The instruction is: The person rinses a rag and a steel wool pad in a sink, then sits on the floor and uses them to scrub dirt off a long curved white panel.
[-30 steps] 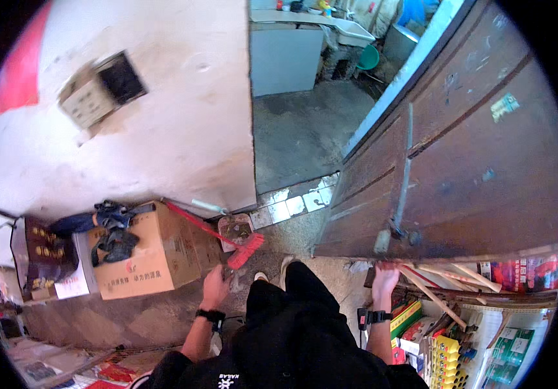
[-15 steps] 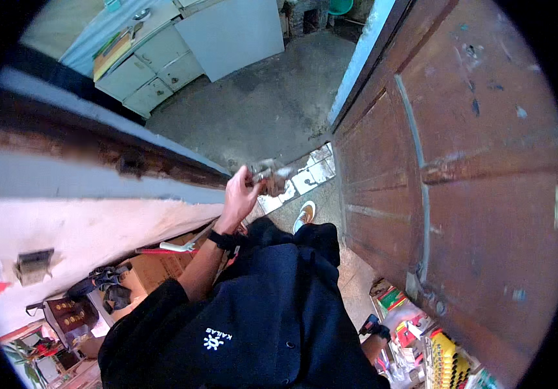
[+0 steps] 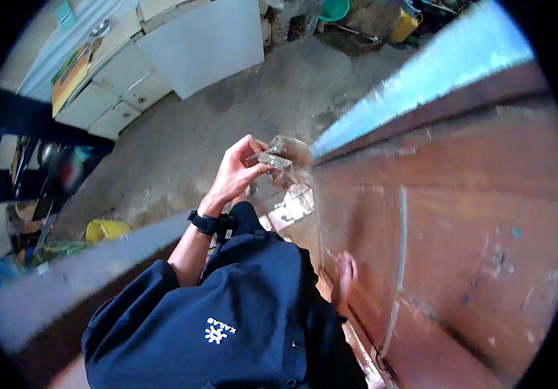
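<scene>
A: State the object's location and condition.

B: The grey-brown bundle (image 3: 283, 160) is raised in front of the body in the left hand (image 3: 235, 174), above the floor (image 3: 214, 129) and the white tiles (image 3: 295, 206) of the doorway.

A: Appearance?

B: Irregular outline, rough, mottled surface. A narrow, paler grey piece lies nearest the fingers; a broader brownish part shows behind it, its edges blurred. Below hangs a filmy, crumpled portion, apparently translucent. Whether it is one piece or several, I cannot tell.

A: The grip?

B: Left thumb and fingers are pinched together on the bundle's near edge, leaving most of it exposed. A black wristband (image 3: 207, 223) sits behind that hand.

A: The other hand?

B: The right hand (image 3: 345, 267) is low, beside the reddish-brown door (image 3: 473, 227). It is blurred; I cannot tell how far its fingers are open, whether they hold anything, or whether they touch the door.

A: Door surface?

B: Scuffed, with a pale vertical strip (image 3: 403, 236).
</scene>
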Tool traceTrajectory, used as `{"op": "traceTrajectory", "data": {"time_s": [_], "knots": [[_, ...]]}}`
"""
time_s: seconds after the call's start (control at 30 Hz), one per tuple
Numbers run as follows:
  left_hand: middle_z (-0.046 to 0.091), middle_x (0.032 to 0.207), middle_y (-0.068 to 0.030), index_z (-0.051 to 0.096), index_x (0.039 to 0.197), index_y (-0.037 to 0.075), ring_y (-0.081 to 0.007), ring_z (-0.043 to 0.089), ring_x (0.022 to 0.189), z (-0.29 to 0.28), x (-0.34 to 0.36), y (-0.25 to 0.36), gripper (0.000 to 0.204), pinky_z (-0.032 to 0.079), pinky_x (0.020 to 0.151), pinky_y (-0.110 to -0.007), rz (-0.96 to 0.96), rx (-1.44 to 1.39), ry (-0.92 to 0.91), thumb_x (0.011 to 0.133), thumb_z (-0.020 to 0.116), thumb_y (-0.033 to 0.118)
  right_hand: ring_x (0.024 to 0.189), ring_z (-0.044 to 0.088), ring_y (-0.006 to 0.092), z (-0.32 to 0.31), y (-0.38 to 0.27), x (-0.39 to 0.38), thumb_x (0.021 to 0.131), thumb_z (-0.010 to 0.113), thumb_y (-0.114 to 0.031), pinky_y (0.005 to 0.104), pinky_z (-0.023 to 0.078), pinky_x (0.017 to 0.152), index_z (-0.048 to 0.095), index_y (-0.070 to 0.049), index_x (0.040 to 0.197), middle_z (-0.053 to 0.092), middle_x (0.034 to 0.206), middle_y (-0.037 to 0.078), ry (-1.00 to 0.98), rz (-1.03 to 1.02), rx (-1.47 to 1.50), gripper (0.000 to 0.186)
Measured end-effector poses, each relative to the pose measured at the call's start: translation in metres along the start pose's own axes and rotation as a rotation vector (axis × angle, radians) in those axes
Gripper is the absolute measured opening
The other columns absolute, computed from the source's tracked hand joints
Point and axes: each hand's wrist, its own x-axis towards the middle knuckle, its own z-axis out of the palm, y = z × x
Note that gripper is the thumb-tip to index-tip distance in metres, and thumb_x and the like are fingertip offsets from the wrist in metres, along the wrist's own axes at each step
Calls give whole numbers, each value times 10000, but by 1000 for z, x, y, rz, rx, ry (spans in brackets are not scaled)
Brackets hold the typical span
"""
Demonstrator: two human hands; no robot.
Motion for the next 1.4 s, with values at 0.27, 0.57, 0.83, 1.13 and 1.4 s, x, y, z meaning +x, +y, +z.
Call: {"op": "traceTrajectory", "data": {"time_s": [0.27, 0.57, 0.83, 1.13, 1.4], "knots": [[743, 1245, -33, 608, 1209, 102, -138, 710, 1144, -72, 237, -22, 324, 586, 1022, -341, -184, -503, -257, 1047, 872, 198, 1553, 537, 267, 381, -359, 119, 1164, 640, -338, 420, 378, 1325, 456, 7, 1706, 590, 1671, 163, -919, -364, 271, 668], [722, 1433, -111, 599, 1557, 55, -222, 729, 1278, -146, 438, -89, 577, 610, 1103, -411, -524, -686, 164, 1205, 515, 503, 1391, 653, 232, 622, -387, 287, 1067, 682, 6, 402, 504, 1213, 524, 0, 1627, 669, 1514, 123, -972, 52, 367, 582], [714, 1500, -131, 545, 1600, -13, -265, 703, 1379, -203, 644, -177, 482, 598, 1177, -468, -652, -496, 291, 1187, 637, 217, 1274, 687, 264, 766, -493, 496, 1039, 769, -6, 390, 531, 1128, 567, 10, 1490, 703, 1378, 129, -871, -206, -51, 495], [730, 1469, -109, 632, 1514, -28, -220, 710, 1322, -227, 862, -186, 375, 573, 1142, -402, -462, -353, 470, 1175, 646, 131, 1172, 751, 282, 929, -694, 729, 1087, 591, 36, 409, 602, 992, 657, -19, 1464, 755, 1368, 164, -763, -877, -472, 387], [744, 1406, -117, 630, 1504, -34, -229, 713, 1272, -241, 1006, -200, 403, 587, 1080, -390, -642, -385, 514, 1150, 683, 150, 1231, 722, 466, 1133, -999, 754, 1073, 720, -120, 532, 591, 1039, 602, 54, 1485, 729, 1362, 285, -539, -1581, -619, 463]]}}
